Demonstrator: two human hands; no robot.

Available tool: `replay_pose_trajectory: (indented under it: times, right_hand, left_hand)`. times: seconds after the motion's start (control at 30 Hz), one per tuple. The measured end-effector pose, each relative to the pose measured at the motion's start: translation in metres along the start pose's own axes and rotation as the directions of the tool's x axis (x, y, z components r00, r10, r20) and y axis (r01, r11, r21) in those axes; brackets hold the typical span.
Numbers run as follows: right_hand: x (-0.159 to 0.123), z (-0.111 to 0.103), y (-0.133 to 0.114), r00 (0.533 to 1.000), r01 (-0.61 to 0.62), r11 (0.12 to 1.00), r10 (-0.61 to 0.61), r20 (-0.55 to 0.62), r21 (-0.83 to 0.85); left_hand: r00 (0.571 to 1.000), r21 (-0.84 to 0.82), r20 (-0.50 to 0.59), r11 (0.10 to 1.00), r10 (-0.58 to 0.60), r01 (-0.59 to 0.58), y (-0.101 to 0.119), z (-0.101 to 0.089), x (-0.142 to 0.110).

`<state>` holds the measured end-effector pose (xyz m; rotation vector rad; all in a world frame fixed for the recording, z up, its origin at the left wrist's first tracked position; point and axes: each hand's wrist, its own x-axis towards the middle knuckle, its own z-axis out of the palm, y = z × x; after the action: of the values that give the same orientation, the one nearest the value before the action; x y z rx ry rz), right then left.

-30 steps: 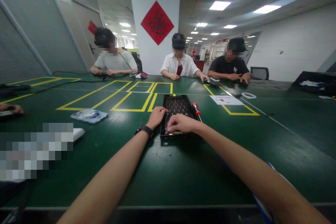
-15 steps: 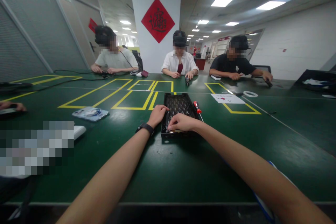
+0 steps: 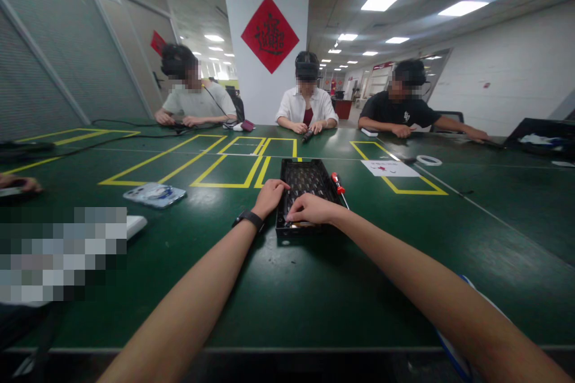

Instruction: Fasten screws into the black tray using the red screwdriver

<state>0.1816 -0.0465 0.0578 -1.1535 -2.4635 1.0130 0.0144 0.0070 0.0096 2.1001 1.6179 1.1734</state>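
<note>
A shallow black case [image 3: 308, 175] lies on the green table in front of me, its inside covered by a pattern of raised, shiny shapes. My left hand [image 3: 271, 195], with a dark band on the wrist, is closed over the case's left wall. My right hand [image 3: 311, 209] reaches across the near end, thumb and fingertips pinched together at the near left corner. Whatever is between those fingertips is too small to make out. Against the case's right side leans or lies a screwdriver [image 3: 338, 183] with a red and black handle.
To the left are a phone [image 3: 155, 194] and a white, partly blurred object [image 3: 137, 227]. A paper sheet [image 3: 390, 169] and a white tape ring [image 3: 428, 160] lie to the right. Yellow tape marks the table [image 3: 251, 287]. Several people sit around it; another person's hand [image 3: 27, 184] shows at left.
My hands and the case stay almost where they were. Across the table, the middle person's dark tool has tilted lower, and the person at right has stretched an arm farther right.
</note>
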Motion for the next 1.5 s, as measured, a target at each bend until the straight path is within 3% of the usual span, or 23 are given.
replay_pose_trajectory:
  times: [0.13,0.23,0.3,0.37,0.43,0.47,0.57,0.7,0.87,0.97,1.0,1.03,1.1,1.17,1.27,1.37,1.5]
  right_hand:
    - [0.000,-0.012,-0.003,0.995,0.034,0.999,-0.036,-0.093,-0.024]
    - [-0.004,-0.039,-0.004,0.957,0.007,0.987,-0.053,-0.285,-0.160]
    - [-0.010,-0.062,0.000,0.891,-0.163,0.938,0.007,-0.454,-0.306]
    - [-0.016,-0.081,0.010,0.801,-0.456,0.805,0.185,-0.569,-0.380]
    - [-0.021,-0.090,0.026,0.701,-0.674,0.658,0.429,-0.570,-0.335]
    - [-0.022,-0.090,0.035,0.679,-0.707,0.633,0.482,-0.554,-0.315]
    - [-0.021,-0.078,0.061,0.674,-0.712,0.650,0.529,-0.515,-0.265]
    - [-0.020,-0.067,0.078,0.664,-0.677,0.717,0.497,-0.559,-0.167]
    - [-0.018,-0.091,0.055,0.645,-0.515,0.857,0.397,-0.653,0.012]
    - [-0.010,-0.090,0.024,0.686,-0.281,0.950,0.299,-0.663,0.137]
    - [-0.007,-0.083,0.015,0.723,-0.043,0.948,0.247,-0.645,0.315]
    - [-0.004,-0.072,0.007,0.779,0.153,0.868,0.189,-0.598,0.473]
    - [0.000,-0.046,-0.003,0.830,0.295,0.699,0.151,-0.537,0.651]
    - [0.002,-0.021,-0.005,0.808,0.367,0.630,0.149,-0.570,0.685]
    - [-0.002,0.003,-0.001,0.746,0.476,0.619,0.092,-0.660,0.624]
    - [-0.010,0.009,-0.002,0.688,0.544,0.623,0.053,-0.723,0.563]
    - [-0.018,0.009,-0.007,0.662,0.583,0.599,0.042,-0.748,0.549]
  left_hand:
    - [1.000,-0.019,-0.004,1.000,0.012,-0.012,-0.001,0.000,0.001]
    - [1.000,-0.023,0.014,1.000,-0.002,0.002,-0.003,0.001,0.003]
    - [1.000,-0.026,0.018,1.000,-0.005,0.005,-0.003,0.001,0.004]
    - [1.000,-0.031,0.007,0.999,-0.010,0.010,-0.002,0.000,0.004]
    - [0.999,-0.034,-0.016,0.999,-0.032,0.032,-0.001,-0.001,0.002]
    - [0.998,-0.037,-0.032,0.998,-0.048,0.047,-0.001,-0.002,0.001]
    - [0.994,-0.064,-0.061,0.995,-0.085,0.081,-0.001,-0.004,-0.006]
    - [0.994,-0.089,-0.050,0.992,-0.097,0.092,-0.001,-0.005,-0.013]
    - [0.991,-0.111,-0.072,0.989,-0.109,0.100,0.001,0.002,-0.011]
    - [0.991,-0.130,-0.067,0.986,-0.116,0.107,0.006,0.006,-0.008]
    - [0.991,-0.128,-0.075,0.987,-0.106,0.096,0.009,0.006,-0.008]
    - [0.991,-0.116,-0.098,0.990,-0.089,0.078,0.012,0.005,-0.009]
    - [0.982,-0.067,-0.185,0.998,-0.032,0.020,0.021,-0.001,-0.013]
    - [0.975,-0.089,-0.220,0.994,0.036,-0.057,0.032,-0.010,-0.021]
    - [0.994,-0.306,-0.020,0.946,0.111,-0.112,0.048,-0.023,-0.035]
    - [0.967,-0.443,0.186,0.893,0.175,-0.076,0.058,-0.030,-0.045]
    - [0.947,-0.489,0.266,0.872,0.178,-0.026,0.060,-0.030,-0.046]
